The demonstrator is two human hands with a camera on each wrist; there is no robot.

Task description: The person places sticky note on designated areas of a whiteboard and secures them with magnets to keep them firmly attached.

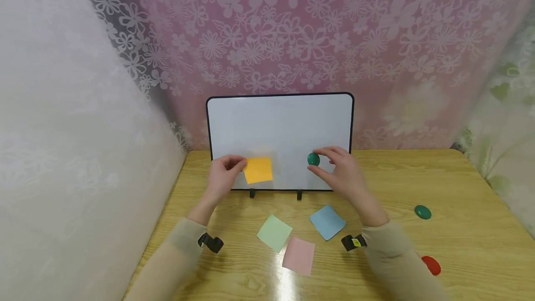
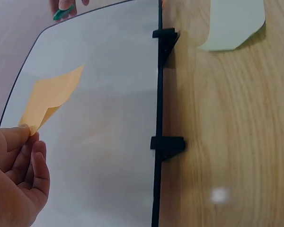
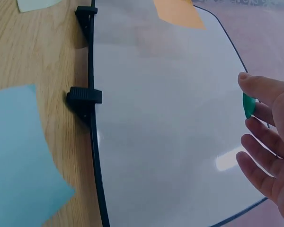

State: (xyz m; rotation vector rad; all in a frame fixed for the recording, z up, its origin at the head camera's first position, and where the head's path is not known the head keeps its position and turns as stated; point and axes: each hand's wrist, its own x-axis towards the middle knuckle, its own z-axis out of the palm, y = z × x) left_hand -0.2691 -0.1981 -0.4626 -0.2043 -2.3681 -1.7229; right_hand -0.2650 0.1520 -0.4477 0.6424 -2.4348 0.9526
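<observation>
An orange sticky note (image 1: 258, 170) is pinched at its left edge between the thumb and fingertips of my left hand (image 1: 223, 175). The note is in front of the whiteboard (image 1: 280, 124), and in the left wrist view its paper (image 2: 52, 94) curls at one side. My right hand (image 1: 343, 173) pinches a round green magnet (image 1: 313, 159) between thumb and index finger, before the right part of the board. In the right wrist view the other fingers (image 3: 260, 161) are loosely bent beside the magnet (image 3: 248, 105). Whether note or magnet touches the board, I cannot tell.
Green (image 1: 274, 233), pink (image 1: 298, 256) and blue (image 1: 328, 222) sticky notes lie on the wooden table before the board. Another green magnet (image 1: 423, 212) and a red one (image 1: 431, 265) lie at the right. Black feet (image 1: 299, 194) support the board. Patterned curtains (image 1: 292, 36) hang behind.
</observation>
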